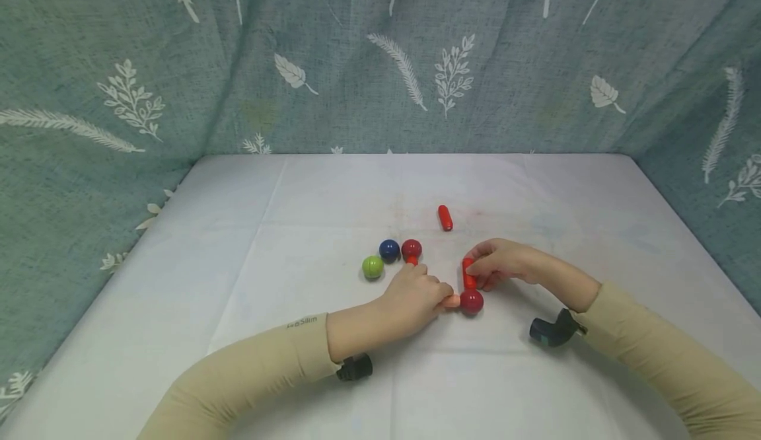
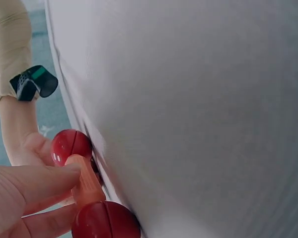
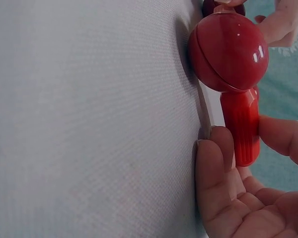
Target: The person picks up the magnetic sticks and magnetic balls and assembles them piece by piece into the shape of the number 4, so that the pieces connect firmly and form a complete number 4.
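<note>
My left hand [image 1: 414, 299] pinches an orange rod [image 2: 88, 186] between thumb and fingers. That rod joins a red ball [image 1: 471, 302] to a nearer red ball [image 2: 107, 222], which the left hand covers in the head view. My right hand [image 1: 502, 263] pinches a red ribbed rod [image 3: 242, 128], whose end meets the first red ball. Just beyond the left knuckles, another red ball [image 1: 411, 250] sits against a red rod [image 1: 412, 261] that is partly hidden by the hand.
A blue ball [image 1: 389, 250] lies beside the far red ball, with a green ball [image 1: 372, 267] at its front left. Farther back is a loose red rod [image 1: 445, 218]. All rest on a white cloth-covered table [image 1: 285, 374], with a patterned curtain [image 1: 345, 90] behind.
</note>
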Action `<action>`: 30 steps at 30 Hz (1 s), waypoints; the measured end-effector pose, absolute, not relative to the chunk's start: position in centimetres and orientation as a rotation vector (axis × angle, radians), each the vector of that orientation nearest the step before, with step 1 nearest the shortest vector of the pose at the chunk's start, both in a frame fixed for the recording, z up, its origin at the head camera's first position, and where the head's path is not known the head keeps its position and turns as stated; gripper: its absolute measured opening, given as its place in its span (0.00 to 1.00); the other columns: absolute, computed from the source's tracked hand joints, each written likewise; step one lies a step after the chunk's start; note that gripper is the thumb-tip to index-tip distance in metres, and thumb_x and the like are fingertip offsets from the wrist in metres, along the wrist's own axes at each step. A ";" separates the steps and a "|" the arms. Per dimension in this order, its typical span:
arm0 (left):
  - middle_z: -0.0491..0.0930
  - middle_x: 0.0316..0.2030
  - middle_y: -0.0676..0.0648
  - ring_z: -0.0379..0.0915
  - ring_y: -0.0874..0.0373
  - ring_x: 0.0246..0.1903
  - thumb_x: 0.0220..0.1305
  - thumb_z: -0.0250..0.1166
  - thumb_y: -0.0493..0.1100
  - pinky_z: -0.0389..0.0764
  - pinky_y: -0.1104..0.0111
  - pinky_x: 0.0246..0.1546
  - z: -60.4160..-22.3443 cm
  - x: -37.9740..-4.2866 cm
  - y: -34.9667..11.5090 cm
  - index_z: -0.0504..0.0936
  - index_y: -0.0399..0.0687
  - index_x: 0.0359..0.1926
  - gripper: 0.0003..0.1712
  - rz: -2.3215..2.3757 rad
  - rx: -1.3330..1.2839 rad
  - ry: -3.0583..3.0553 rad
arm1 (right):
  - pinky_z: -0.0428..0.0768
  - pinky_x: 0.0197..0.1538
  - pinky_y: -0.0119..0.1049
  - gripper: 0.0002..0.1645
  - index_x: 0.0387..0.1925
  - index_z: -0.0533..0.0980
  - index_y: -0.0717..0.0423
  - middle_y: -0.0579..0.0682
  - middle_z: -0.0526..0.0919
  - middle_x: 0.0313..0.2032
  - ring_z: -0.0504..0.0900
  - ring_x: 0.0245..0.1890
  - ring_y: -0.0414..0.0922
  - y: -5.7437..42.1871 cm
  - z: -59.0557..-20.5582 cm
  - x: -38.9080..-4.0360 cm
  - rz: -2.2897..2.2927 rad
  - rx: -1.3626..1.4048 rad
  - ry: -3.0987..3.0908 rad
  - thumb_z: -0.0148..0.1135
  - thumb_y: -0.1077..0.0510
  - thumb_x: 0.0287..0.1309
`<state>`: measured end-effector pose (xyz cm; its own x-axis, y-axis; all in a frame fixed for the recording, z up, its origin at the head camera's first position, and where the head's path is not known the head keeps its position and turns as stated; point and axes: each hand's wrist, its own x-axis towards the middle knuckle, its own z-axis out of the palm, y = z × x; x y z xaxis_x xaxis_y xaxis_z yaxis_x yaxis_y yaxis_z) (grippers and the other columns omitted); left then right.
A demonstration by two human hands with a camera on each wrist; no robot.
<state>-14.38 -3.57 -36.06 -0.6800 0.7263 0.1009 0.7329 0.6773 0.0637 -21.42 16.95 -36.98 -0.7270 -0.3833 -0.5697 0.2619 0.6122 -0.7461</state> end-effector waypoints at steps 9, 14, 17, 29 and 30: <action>0.80 0.21 0.57 0.63 0.61 0.21 0.59 0.62 0.52 0.61 0.73 0.28 -36.2 -14.9 -3.7 0.85 0.56 0.38 0.11 -0.173 -1.245 -2.887 | 0.79 0.38 0.33 0.21 0.47 0.70 0.65 0.51 0.79 0.29 0.78 0.28 0.43 17.0 -36.9 -21.3 -1.126 -0.092 2.103 0.59 0.58 0.54; 0.79 0.20 0.57 0.65 0.63 0.20 0.59 0.62 0.51 0.61 0.74 0.26 -36.1 -15.0 -4.0 0.85 0.54 0.36 0.10 -0.243 -1.296 -2.888 | 0.79 0.37 0.33 0.20 0.46 0.71 0.64 0.50 0.79 0.27 0.78 0.27 0.43 17.0 -36.9 -21.1 -1.135 -0.116 2.091 0.59 0.58 0.53; 0.78 0.18 0.57 0.65 0.63 0.19 0.60 0.62 0.50 0.61 0.75 0.25 -36.1 -14.8 -4.2 0.85 0.53 0.36 0.09 -0.260 -1.323 -2.880 | 0.79 0.37 0.33 0.19 0.46 0.71 0.64 0.50 0.79 0.27 0.78 0.27 0.44 17.0 -37.1 -21.0 -1.128 -0.142 2.091 0.59 0.58 0.53; 0.81 0.22 0.57 0.67 0.62 0.18 0.58 0.63 0.48 0.62 0.76 0.24 -36.2 -13.7 -5.3 0.85 0.52 0.34 0.07 -0.276 -1.353 -2.786 | 0.78 0.36 0.34 0.18 0.45 0.73 0.63 0.48 0.79 0.27 0.77 0.26 0.42 16.4 -36.9 -20.6 -1.049 -0.192 2.123 0.59 0.58 0.53; 0.81 0.22 0.57 0.67 0.62 0.18 0.58 0.64 0.47 0.62 0.76 0.24 -36.2 -13.7 -5.4 0.84 0.52 0.34 0.07 -0.276 -1.354 -2.782 | 0.78 0.36 0.34 0.18 0.45 0.73 0.63 0.48 0.79 0.27 0.77 0.26 0.42 16.3 -36.9 -20.7 -1.035 -0.195 2.129 0.59 0.58 0.54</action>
<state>-13.71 -5.35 -36.23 -0.6196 0.7773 0.1091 0.7836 0.6044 0.1434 -20.67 16.31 -36.89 -0.7086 -0.4287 -0.5605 0.1758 0.6620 -0.7286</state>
